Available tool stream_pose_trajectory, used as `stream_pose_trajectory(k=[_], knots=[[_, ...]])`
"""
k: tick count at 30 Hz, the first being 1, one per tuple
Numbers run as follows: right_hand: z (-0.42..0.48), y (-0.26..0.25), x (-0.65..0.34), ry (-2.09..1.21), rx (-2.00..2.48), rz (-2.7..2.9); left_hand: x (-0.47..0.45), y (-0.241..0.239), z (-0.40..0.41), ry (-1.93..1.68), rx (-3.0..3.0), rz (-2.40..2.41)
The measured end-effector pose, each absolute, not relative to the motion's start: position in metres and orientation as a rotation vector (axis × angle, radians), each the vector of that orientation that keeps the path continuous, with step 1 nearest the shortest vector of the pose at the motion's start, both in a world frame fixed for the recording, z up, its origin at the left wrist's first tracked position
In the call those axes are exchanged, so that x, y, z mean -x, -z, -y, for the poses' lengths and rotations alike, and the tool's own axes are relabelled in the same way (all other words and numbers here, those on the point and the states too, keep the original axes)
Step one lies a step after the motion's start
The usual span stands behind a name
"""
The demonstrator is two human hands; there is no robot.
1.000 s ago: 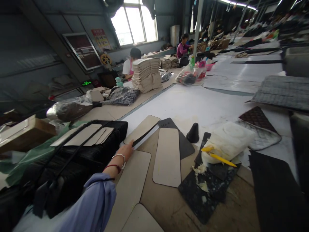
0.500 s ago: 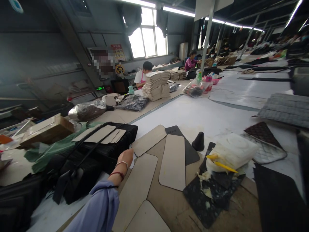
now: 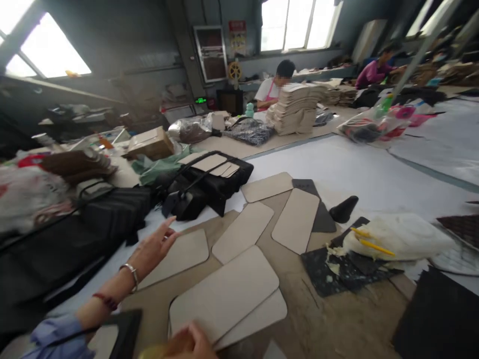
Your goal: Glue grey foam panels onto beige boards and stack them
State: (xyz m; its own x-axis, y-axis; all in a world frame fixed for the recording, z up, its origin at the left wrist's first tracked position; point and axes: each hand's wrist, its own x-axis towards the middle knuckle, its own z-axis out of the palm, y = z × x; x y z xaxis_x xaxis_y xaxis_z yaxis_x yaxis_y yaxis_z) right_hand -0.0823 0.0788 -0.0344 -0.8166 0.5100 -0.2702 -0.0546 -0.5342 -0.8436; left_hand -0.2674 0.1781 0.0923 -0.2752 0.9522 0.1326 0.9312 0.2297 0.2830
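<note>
My left hand (image 3: pixel 153 248) hovers with fingers stretched out over a beige board panel (image 3: pixel 179 255) on the brown work surface, holding nothing. A bracelet and a red cord sit on that wrist. My right hand (image 3: pixel 190 341) shows only partly at the bottom edge, touching the near edge of a larger beige panel (image 3: pixel 224 294); its fingers are mostly hidden. More beige panels (image 3: pixel 295 219) lie fanned out beyond. A black framed piece (image 3: pixel 125 329) lies under my left forearm.
Black bags (image 3: pixel 209 182) with beige panels on top stand to the left. A glue container with yellow-handled brushes (image 3: pixel 396 237) and a black cone (image 3: pixel 344 209) sit to the right. Other people work at far tables beside a stack of boards (image 3: pixel 295 107).
The view has swung left and down. My left hand has pulled back from the far panel and opened over a nearer one. My right hand has come into view at the bottom.
</note>
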Motion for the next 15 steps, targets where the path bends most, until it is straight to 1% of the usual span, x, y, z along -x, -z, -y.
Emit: stream_pose_trajectory(k=[4,7,9,12,15], knots=[[-0.065,0.027,0.087,-2.435,0.721,0.805,0.305,-0.095,-0.063,-0.659,-1.447,-2.693],[-0.058,0.013,0.076,-2.524,0.665,0.72,0.315,-0.073,0.015,-0.831,-1.165,-2.738],[-0.055,0.003,0.062,-2.518,0.695,0.709,0.306,-0.049,0.056,-0.902,-1.143,-2.671],[-0.056,-0.009,0.038,-2.285,0.873,0.782,0.27,-0.011,0.087,-0.932,-1.469,-2.448],[-0.065,-0.015,0.019,-1.84,1.128,1.063,0.224,0.02,0.081,-0.982,-1.897,-2.253]])
